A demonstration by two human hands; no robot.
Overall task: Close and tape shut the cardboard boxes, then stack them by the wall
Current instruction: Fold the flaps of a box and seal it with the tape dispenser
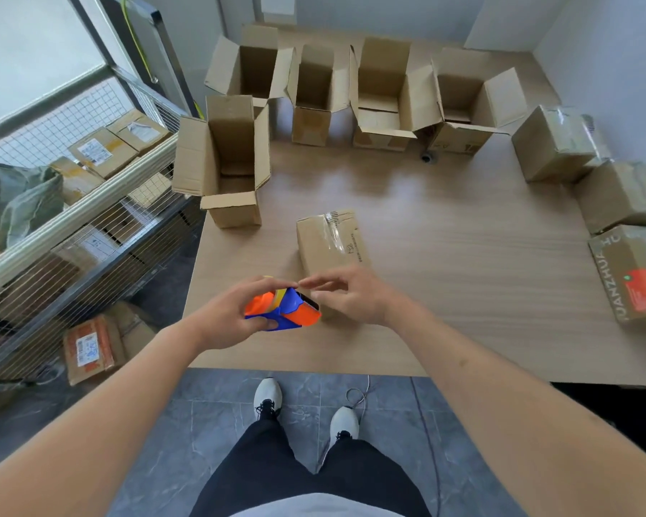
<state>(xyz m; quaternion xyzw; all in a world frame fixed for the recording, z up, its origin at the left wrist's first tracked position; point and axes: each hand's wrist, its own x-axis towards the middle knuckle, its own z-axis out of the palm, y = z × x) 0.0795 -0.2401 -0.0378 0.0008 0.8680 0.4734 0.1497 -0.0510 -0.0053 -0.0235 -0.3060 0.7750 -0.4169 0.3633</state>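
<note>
Head view — left hand (226, 315) grips tape dispenser (282, 309).

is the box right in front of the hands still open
No, the box in front of the hands is closed, with clear tape over its top seam, unlike the open boxes behind it.

Glossy orange-and-blue plastic tape dispenser (282, 309) | matt brown cardboard boxes (224, 162), clear shiny tape on 1 (331, 240) | smooth wood-grain table (444, 255) | metal wire-mesh cart (90, 218) | polished grey stone-look floor tiles (187, 423)

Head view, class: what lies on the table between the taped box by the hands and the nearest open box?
Only bare table separates the taped box from the nearest open box, seen in the head view.
</note>
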